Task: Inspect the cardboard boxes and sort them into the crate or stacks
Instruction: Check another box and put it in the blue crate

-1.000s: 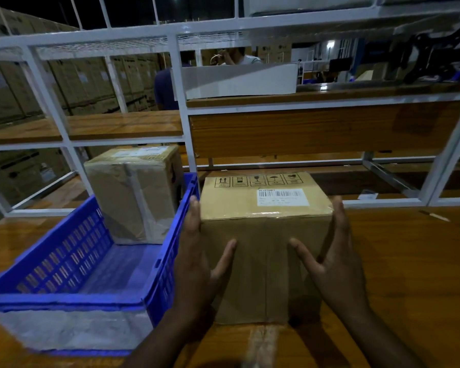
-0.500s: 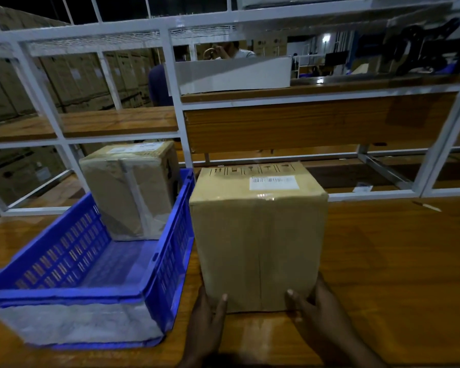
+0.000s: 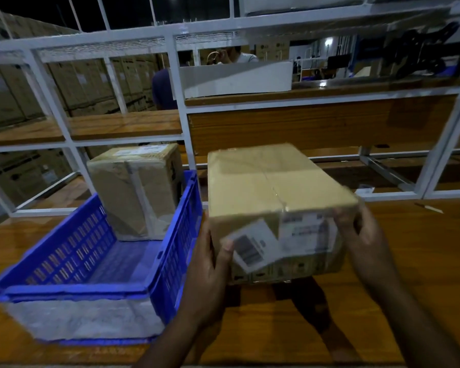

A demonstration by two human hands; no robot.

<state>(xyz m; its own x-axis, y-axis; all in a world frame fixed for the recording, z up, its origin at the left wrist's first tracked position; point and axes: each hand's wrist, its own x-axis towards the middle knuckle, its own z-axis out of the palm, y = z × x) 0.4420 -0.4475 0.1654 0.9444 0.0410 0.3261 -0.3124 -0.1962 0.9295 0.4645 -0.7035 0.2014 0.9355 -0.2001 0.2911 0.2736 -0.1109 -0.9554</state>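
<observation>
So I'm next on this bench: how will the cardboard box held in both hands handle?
The cardboard box probably stays stiff: its faces look flat and its seam is taped. It seems fairly light, since the left hand and right hand hold it tilted above the table. The tape may be slick under a grip.

Matt cardboard box (image 3: 271,187), perforated plastic crate (image 3: 175,251), glossy wooden table (image 3: 422,261)

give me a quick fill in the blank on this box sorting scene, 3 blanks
1. The blue crate holds ____ cardboard box.
2. The held box is gripped by ____ hands, the left hand and the right hand.
3. The crate sits on the person's ____ side of the held box.

Missing words: one; both; left
</observation>
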